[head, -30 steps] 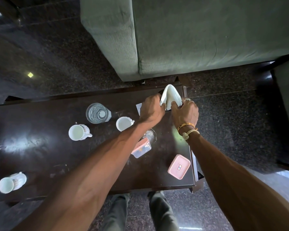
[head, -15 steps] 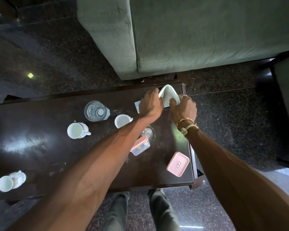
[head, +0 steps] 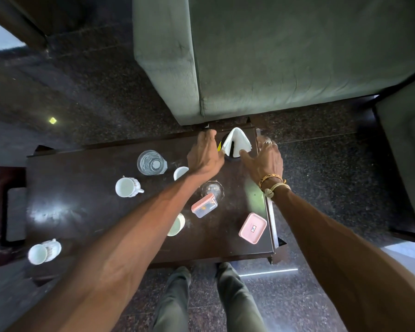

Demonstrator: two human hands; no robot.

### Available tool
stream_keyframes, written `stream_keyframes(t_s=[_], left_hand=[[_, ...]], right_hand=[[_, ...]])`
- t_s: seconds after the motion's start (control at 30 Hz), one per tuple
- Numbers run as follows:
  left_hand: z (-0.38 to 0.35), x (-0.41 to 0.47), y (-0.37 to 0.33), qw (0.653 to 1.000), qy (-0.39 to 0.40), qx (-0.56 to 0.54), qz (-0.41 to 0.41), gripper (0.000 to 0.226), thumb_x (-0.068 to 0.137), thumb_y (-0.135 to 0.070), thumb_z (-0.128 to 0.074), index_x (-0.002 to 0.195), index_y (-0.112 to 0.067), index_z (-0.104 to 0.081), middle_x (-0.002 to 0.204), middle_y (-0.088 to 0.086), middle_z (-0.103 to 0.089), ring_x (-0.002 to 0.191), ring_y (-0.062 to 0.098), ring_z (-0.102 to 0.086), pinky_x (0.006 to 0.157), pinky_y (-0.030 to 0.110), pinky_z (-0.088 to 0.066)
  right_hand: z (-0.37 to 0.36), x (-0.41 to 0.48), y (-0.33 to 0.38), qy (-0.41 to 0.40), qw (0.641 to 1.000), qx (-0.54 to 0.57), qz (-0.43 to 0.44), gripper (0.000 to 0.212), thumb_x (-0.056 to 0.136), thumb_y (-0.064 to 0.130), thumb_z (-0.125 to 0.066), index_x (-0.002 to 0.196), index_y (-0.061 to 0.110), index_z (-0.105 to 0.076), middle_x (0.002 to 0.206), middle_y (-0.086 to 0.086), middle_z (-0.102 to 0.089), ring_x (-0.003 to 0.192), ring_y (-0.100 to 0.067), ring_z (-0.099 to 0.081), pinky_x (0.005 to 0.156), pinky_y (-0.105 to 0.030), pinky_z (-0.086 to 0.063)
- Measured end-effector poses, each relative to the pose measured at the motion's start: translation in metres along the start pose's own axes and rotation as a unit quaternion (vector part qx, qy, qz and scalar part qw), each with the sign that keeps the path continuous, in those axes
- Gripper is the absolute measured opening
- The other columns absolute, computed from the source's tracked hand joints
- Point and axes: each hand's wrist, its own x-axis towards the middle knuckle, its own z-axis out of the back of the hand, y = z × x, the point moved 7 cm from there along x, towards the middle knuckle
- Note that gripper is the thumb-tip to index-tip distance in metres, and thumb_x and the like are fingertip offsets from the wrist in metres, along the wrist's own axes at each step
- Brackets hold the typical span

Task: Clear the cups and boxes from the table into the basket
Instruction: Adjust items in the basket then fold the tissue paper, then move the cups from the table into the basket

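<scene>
Head view only.

Step in hand is judged as pre-clearing: no cup or box is lifted yet, and no basket is identified in frame.

Left hand (head: 205,152) and right hand (head: 265,159) are placed either side of a white napkin stack (head: 236,142) at the far right end of the tabletop (head: 82,212). Both hands are spread with fingers loosely extended. The right thumb touches the napkin base, and nothing is seen gripped.

The next move calls for the basket to be located, then the nearest item taken.

- **Clear box** (head: 204,205): lid up, long axis running near-left to far-right.
- **Pink box** (head: 252,228): laid flat by the right edge, on the same diagonal.
- **White cup** (head: 127,186): stood upright, mouth up, handle pointed right.
- **Corner cup** (head: 43,251): set at the near-left corner, mouth seemingly tipped near-left. Lens distortion cannot be ruled out.
</scene>
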Motion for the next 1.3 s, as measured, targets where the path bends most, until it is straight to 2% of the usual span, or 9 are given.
stream_keyframes(t_s=[0.17, 0.4, 0.63, 0.9, 1.13, 1.3], left_hand=[[0.072, -0.025, -0.012, 0.998, -0.025, 0.020, -0.062, 0.047, 0.089, -0.030, -0.066, 0.129, -0.016, -0.046, 0.124, 0.009, -0.055, 0.109, 0.031, -0.058, 0.085, 0.043, -0.051], [0.178, -0.081, -0.048, 0.982, -0.111, 0.057, -0.143, 0.041, 0.090, -0.033, -0.064, 0.125, -0.014, -0.051, 0.120, 0.010, -0.061, 0.105, 0.033, -0.060, 0.090, 0.044, -0.048], [0.241, -0.145, -0.058, 0.979, -0.143, 0.027, -0.143, 0.043, 0.092, -0.033, -0.062, 0.129, -0.014, -0.050, 0.126, 0.009, -0.059, 0.116, 0.030, -0.057, 0.094, 0.046, -0.046], [0.291, -0.232, -0.026, 0.960, -0.196, 0.049, -0.196, 0.043, 0.091, -0.036, -0.063, 0.127, -0.017, -0.051, 0.124, 0.007, -0.061, 0.112, 0.028, -0.059, 0.094, 0.046, -0.048], [0.338, -0.306, 0.017, 0.948, -0.250, 0.057, -0.187, 0.046, 0.092, -0.045, -0.059, 0.128, -0.018, -0.053, 0.124, 0.008, -0.060, 0.114, 0.029, -0.057, 0.095, 0.046, -0.046], [0.365, -0.346, 0.034, 0.942, -0.282, 0.061, -0.173, 0.048, 0.092, -0.047, -0.058, 0.130, -0.019, -0.051, 0.129, 0.009, -0.058, 0.115, 0.030, -0.056, 0.097, 0.046, -0.044]], right_hand=[[0.054, -0.028, 0.039, -0.003, 0.997, -0.025, 0.069, 0.069, 0.083, 0.046, -0.069, 0.139, 0.011, -0.049, 0.133, -0.012, -0.055, 0.121, -0.031, -0.053, 0.103, -0.043, -0.045], [0.125, -0.080, 0.106, -0.035, 0.983, -0.061, 0.168, 0.072, 0.085, 0.054, -0.064, 0.141, 0.013, -0.046, 0.139, -0.012, -0.048, 0.125, -0.035, -0.048, 0.102, -0.046, -0.040], [0.176, -0.143, 0.150, -0.092, 0.970, -0.066, 0.215, 0.073, 0.084, 0.059, -0.062, 0.141, 0.016, -0.046, 0.137, -0.010, -0.047, 0.123, -0.033, -0.047, 0.100, -0.045, -0.038], [0.197, -0.243, 0.168, -0.158, 0.947, -0.115, 0.255, 0.084, 0.080, 0.066, -0.061, 0.144, 0.016, -0.040, 0.139, -0.009, -0.044, 0.121, -0.034, -0.045, 0.099, -0.047, -0.036], [0.204, -0.338, 0.182, -0.207, 0.927, -0.097, 0.298, 0.098, 0.076, 0.069, -0.061, 0.150, 0.015, -0.029, 0.152, -0.010, -0.033, 0.132, -0.035, -0.038, 0.106, -0.049, -0.034], [0.210, -0.380, 0.206, -0.215, 0.908, -0.128, 0.337, 0.101, 0.075, 0.072, -0.059, 0.152, 0.015, -0.026, 0.156, -0.013, -0.028, 0.138, -0.036, -0.032, 0.109, -0.051, -0.032]])
